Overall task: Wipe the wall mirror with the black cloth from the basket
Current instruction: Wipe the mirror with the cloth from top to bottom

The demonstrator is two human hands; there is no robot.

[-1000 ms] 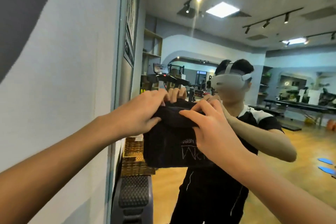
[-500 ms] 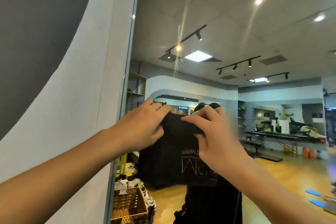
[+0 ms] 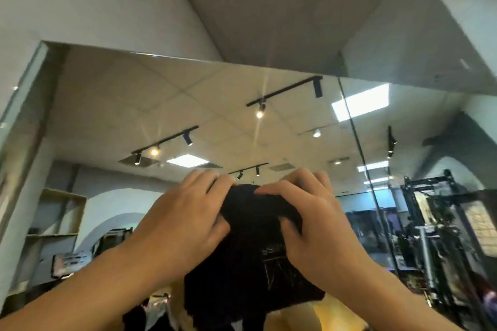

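The black cloth, with pale lettering on it, hangs in front of the wall mirror. My left hand grips its top left edge and my right hand grips its top right edge, fingers curled over the bunched top. Both hands are raised high, near the upper part of the glass. Whether the cloth touches the glass I cannot tell. The mirror reflects a ceiling with track lights and a gym room. The basket is out of view.
The mirror's top edge runs below the white ceiling. A grey wall borders its left side. A vertical seam divides the glass at the right, where gym racks are reflected.
My view has tilted sharply upward. Both hands have lifted the cloth from chest height toward the upper mirror. The basket and my reflection have dropped out of sight.
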